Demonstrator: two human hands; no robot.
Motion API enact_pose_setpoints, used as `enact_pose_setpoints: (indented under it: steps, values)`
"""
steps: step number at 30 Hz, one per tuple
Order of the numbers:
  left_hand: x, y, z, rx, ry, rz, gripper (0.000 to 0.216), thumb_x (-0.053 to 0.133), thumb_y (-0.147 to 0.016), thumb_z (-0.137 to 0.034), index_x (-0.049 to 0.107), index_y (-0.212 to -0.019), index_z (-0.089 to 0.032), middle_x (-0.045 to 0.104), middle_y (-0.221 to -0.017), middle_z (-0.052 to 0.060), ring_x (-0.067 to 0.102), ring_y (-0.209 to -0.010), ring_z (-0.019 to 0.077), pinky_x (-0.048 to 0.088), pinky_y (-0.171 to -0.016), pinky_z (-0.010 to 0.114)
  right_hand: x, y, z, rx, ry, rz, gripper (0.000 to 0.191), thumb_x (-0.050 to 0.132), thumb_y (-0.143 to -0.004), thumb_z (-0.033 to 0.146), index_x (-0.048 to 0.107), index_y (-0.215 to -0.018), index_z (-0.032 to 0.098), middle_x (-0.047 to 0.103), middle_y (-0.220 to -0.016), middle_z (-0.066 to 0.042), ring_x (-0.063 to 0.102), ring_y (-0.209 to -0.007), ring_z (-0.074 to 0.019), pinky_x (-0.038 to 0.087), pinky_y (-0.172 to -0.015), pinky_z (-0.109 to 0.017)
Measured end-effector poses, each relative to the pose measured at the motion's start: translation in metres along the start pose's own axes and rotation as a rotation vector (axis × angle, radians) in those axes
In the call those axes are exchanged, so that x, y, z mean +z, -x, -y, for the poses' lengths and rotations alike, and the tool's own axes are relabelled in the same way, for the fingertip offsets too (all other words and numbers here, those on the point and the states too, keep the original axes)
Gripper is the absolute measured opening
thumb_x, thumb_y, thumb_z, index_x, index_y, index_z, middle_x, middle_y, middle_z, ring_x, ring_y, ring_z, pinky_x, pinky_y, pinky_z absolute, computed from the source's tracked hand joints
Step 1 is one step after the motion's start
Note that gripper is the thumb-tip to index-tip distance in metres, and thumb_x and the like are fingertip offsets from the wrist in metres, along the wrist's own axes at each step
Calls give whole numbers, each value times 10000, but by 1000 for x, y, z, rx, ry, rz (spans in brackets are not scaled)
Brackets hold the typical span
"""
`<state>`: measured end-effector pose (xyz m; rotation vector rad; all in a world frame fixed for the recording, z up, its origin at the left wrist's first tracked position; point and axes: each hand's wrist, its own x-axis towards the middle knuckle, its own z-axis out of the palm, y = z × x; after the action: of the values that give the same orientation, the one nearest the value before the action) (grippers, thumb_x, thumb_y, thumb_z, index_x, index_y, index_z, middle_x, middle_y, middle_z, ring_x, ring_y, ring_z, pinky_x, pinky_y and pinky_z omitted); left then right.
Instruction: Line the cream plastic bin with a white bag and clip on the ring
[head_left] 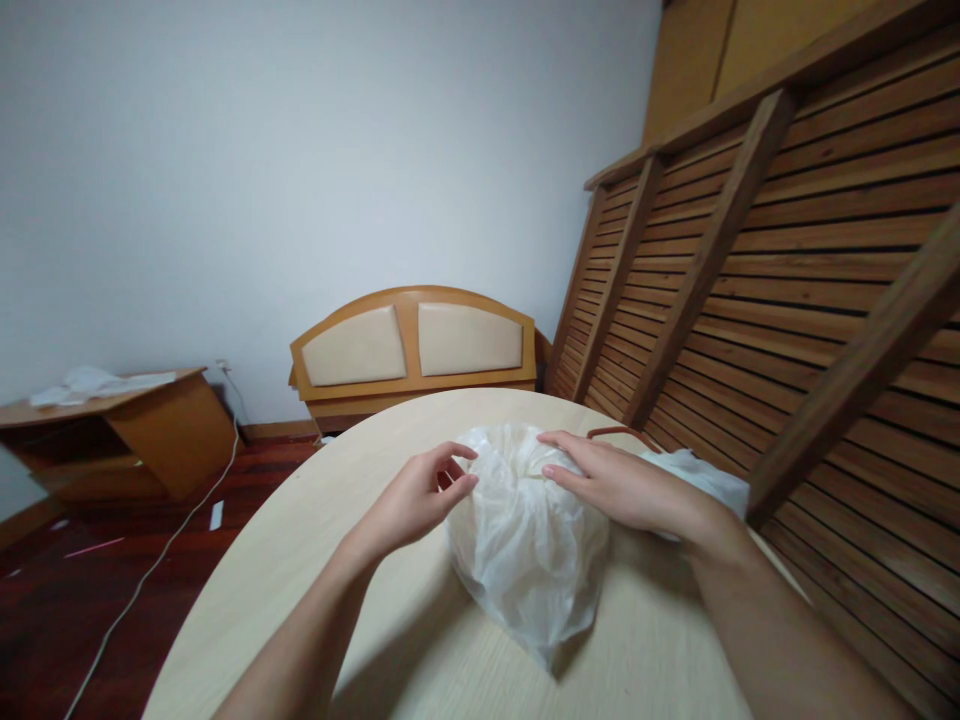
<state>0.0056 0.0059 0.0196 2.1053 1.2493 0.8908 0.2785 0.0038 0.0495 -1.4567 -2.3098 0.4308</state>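
A white, slightly see-through plastic bag (525, 560) sits on the round pale table (300, 560). Its top is gathered into a twist at the middle, and what it contains cannot be made out. On the bag's left side, my left hand (424, 495) has its thumb and fingers apart, with the tips at or just beside the plastic. My right hand (611, 475) lies over the upper right of the bag, fingers extended and thumb apart, touching it without gripping.
Behind my right hand, a second white bag (701, 475) lies by the table edge near a thin brown curved piece (619, 432). Slatted wooden panels (847, 300) lean on the right. A headboard (412, 340) stands beyond, a desk (165, 430) at left, with a cable (172, 540) across the floor.
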Motion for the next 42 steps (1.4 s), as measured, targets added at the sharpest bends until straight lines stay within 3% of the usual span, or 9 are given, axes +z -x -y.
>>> enact_pose_setpoints:
  steps: [4, 7, 10, 14, 20, 26, 31, 42]
  values:
    - [-4, 3, -11, 132, -64, -92, 304, 600, -938, -369, 637, -1203, -224, 648, -949, 50, 592, -746, 148, 497, -643, 264, -6, 1, 1, -4, 27, -76, 470, 465, -979, 421, 577, -1350, 155, 621, -1394, -140, 591, -1269, -300, 429, -1096, -456]
    - [-4, 7, -19, 305, -109, -67, 307, 585, -956, -320, 637, -1254, -267, 596, -1239, 103, 600, -1101, 219, 535, -884, 346, -13, 5, 1, -31, 49, -105, 353, 517, -962, 393, 639, -1217, 181, 682, -1273, -120, 640, -1164, -287, 465, -1024, -437]
    - [-3, 9, -23, 411, -194, -11, 227, 612, -948, -291, 679, -1164, -273, 554, -1348, 104, 519, -1277, 257, 426, -1097, 452, -16, 9, 3, -105, 68, -113, 292, 616, -911, 442, 663, -1091, 217, 700, -1161, -89, 644, -1091, -278, 476, -958, -404]
    - [-5, 9, -22, 458, -216, 19, 83, 626, -944, -297, 676, -944, -230, 599, -1299, 97, 550, -1228, 248, 451, -1062, 435, -13, 10, 8, -226, 44, -13, 251, 729, -836, 418, 676, -983, 222, 697, -1029, -50, 639, -973, -237, 475, -854, -331]
    - [-15, 8, -18, 451, -272, 35, 125, 661, -919, -280, 628, -823, -208, 644, -1216, 89, 577, -1158, 238, 470, -1009, 402, -11, 7, 11, -267, 76, -3, 67, 693, -879, 262, 678, -843, 208, 708, -870, -18, 634, -806, -188, 430, -711, -276]
    - [-13, 3, -3, 310, -246, 37, 47, 635, -925, -230, 626, -966, -209, 698, -977, 43, 642, -893, 181, 510, -818, 319, -16, 10, 7, -244, 114, -45, 73, 672, -866, 196, 679, -797, 215, 723, -812, -12, 653, -771, -186, 433, -704, -279]
    - [-4, -1, 5, 344, -267, 28, 59, 602, -945, -215, 652, -977, -214, 686, -898, 22, 629, -787, 146, 493, -728, 267, -17, 8, 4, -221, 77, -53, 150, 608, -857, 167, 667, -728, 219, 715, -763, -14, 654, -743, -195, 440, -681, -291]
    - [-3, 3, -4, 502, -349, -13, 184, 535, -1003, -270, 703, -948, -218, 666, -989, 68, 634, -913, 177, 512, -803, 291, -12, -8, -15, -216, 50, -92, 133, 594, -878, 212, 683, -779, 217, 730, -835, -30, 659, -805, -208, 466, -716, -301]
